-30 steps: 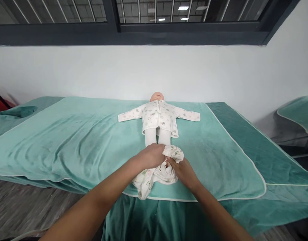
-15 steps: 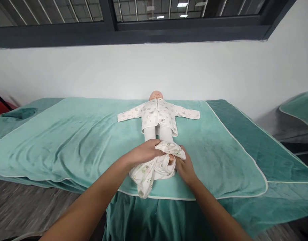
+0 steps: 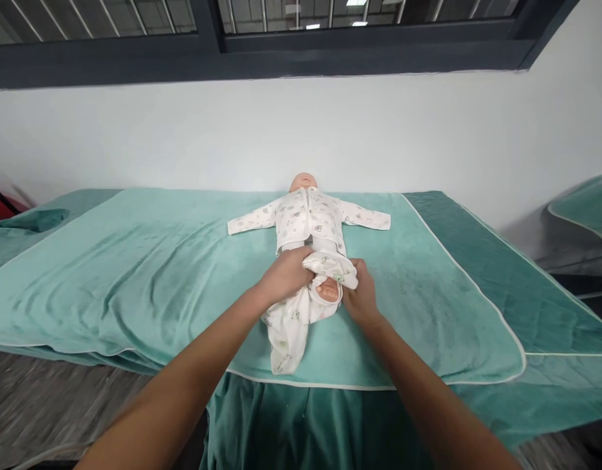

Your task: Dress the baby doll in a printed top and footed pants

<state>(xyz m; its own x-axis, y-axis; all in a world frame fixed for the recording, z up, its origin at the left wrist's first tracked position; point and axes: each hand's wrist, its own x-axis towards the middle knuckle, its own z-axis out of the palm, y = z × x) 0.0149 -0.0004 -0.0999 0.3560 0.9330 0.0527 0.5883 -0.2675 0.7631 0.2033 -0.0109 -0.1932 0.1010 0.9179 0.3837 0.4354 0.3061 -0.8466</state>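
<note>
A baby doll lies on its back, head toward the wall, in a white printed long-sleeved jacket with both sleeves spread wide. White printed baby trousers are bunched around its lower legs. My left hand is closed on the left side of the waistband, and my right hand grips the right side. One bare doll foot shows through the opening of the trouser leg on the right. The left leg of the trousers hangs loose and flat toward me. My fingertips are partly hidden by the cloth.
The doll lies on a light green blanket with white piping, over a darker green bed cover. A white wall with a dark window frame rises behind. A folded green cloth lies far left.
Both hands have moved up the doll's legs toward the jacket, drawing the trousers with them. More of the bare foot now shows, and the loose trouser leg has straightened.
</note>
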